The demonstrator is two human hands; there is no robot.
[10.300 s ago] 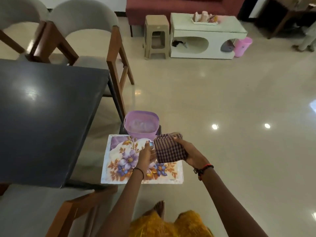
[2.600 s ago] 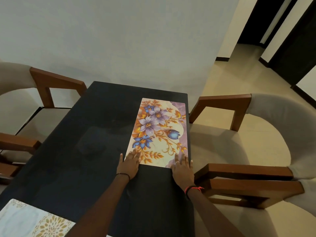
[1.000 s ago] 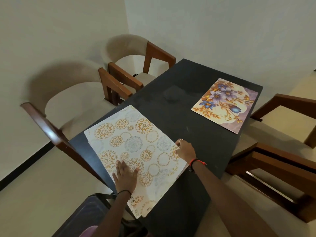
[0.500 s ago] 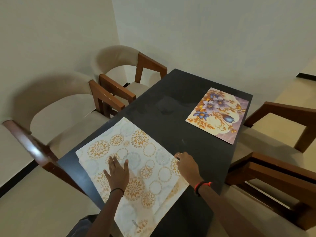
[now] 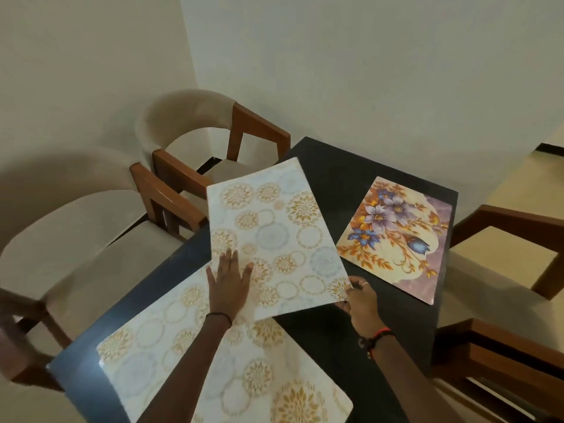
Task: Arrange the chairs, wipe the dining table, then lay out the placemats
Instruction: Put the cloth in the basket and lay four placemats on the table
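A white placemat with gold and grey circles (image 5: 271, 236) is lifted off the black dining table (image 5: 345, 181) and tilted toward the far left corner. My right hand (image 5: 358, 297) pinches its near right corner. My left hand (image 5: 229, 280) lies flat with spread fingers on its near part. A second circle-patterned placemat (image 5: 213, 361) lies flat on the near end of the table, partly under my left arm. A floral placemat with purple and blue flowers (image 5: 396, 236) lies flat at the far right of the table.
Two beige upholstered chairs with brown wooden arms stand on the left, a near chair (image 5: 79, 239) and a far chair (image 5: 195, 129) by the wall corner. Two more chairs flank the right side, a far right chair (image 5: 506, 239) and a near right chair (image 5: 500, 355). Walls close the far side.
The top circle-patterned placemat has been lifted off the stack and moved away toward the far left, uncovering a second one beneath. My right hand now pinches its corner.
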